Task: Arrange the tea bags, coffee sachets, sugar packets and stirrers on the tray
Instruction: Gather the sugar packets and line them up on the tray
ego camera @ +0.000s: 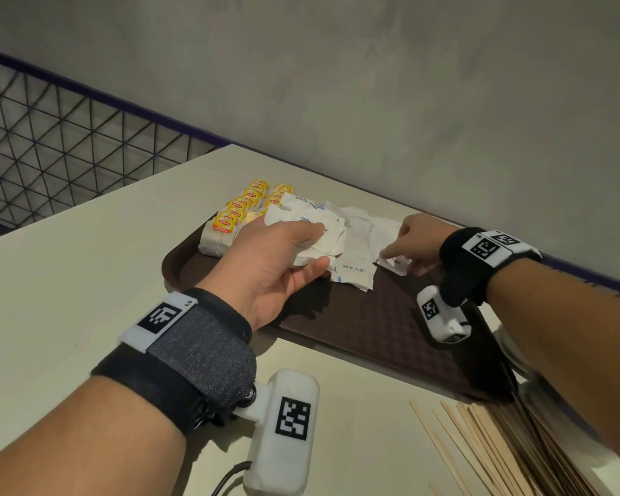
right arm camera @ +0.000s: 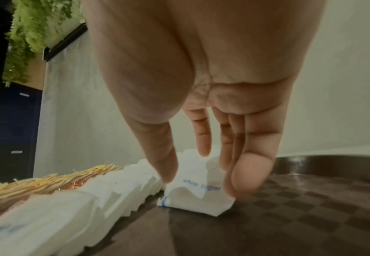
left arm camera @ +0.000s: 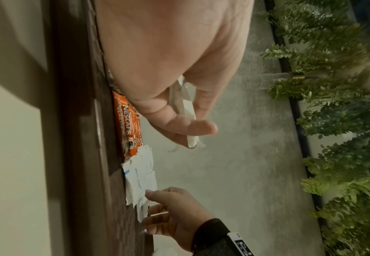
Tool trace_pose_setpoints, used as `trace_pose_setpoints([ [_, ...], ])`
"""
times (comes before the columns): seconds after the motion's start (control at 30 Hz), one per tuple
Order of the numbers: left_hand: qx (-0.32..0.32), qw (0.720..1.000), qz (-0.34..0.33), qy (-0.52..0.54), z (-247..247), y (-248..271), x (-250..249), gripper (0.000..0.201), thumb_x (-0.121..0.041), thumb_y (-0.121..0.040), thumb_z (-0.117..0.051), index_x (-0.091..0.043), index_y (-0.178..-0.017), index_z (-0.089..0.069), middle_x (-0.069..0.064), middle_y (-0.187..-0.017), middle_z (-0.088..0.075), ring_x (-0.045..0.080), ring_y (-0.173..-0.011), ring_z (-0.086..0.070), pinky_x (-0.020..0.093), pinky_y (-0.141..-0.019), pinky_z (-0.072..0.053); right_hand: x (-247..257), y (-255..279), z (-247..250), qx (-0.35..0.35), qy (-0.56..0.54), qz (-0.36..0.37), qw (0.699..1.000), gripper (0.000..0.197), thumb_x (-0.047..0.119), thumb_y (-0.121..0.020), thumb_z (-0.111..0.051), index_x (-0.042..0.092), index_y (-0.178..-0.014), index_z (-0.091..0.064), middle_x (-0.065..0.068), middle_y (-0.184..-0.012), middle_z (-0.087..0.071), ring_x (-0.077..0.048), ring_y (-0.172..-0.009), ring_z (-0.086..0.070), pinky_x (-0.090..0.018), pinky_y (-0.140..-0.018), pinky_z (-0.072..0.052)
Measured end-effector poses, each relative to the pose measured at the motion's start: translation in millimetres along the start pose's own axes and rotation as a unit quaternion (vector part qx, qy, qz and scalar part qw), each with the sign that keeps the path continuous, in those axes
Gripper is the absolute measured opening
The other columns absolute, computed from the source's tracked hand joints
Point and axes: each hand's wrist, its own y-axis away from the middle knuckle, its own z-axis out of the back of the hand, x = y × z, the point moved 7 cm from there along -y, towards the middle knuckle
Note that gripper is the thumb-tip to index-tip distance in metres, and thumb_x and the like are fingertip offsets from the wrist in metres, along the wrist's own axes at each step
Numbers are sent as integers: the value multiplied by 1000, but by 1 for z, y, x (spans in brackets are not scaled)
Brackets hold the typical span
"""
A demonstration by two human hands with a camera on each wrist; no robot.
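Observation:
A brown tray (ego camera: 391,327) lies on the table. Tea bags (ego camera: 237,213) with yellow tags stand in rows at its far left corner. My left hand (ego camera: 321,245) hovers over the tray and grips a bunch of white sugar packets (ego camera: 301,216). More sugar packets (ego camera: 355,272) lie in a loose row on the tray. My right hand (ego camera: 392,251) reaches down at the row's right end. There its thumb and fingers pinch one sugar packet (right arm camera: 197,202) that stands on the tray (right arm camera: 311,207). Orange coffee sachets (left arm camera: 127,124) lie on the tray under my left hand (left arm camera: 199,136). Wooden stirrers (ego camera: 480,449) lie on the table, near right.
The beige table (ego camera: 86,263) meets a grey wall along its far side. A dark mesh railing (ego camera: 51,137) stands beyond the table's left end. The near half of the tray is bare. Green plants (left arm camera: 333,121) hang on the wall.

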Motion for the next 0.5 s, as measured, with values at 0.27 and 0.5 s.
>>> trace_pose_setpoints([
  [0.27, 4, 1000, -3, -9, 0, -2, 0, 30, 0, -92, -72, -8, -121, -67, 15, -121, -74, 23, -95, -71, 21, -47, -54, -2, -9, -11, 50, -29, -29, 998, 35, 14, -77, -89, -2, -90, -61, -19, -80, -71, -26, -54, -67, -29, -53, -58],
  [0.5, 2, 1000, -3, -13, 0, -4, 1, 30, 1, -92, -72, -8, -120, -67, 15, -123, -72, 27, -110, -71, 21, -46, -54, -3, -15, -11, 40, -86, -36, 995, 76, 2, -73, -89, 6, -129, -38, -27, -106, -69, -35, -79, -68, -45, -76, -61],
])
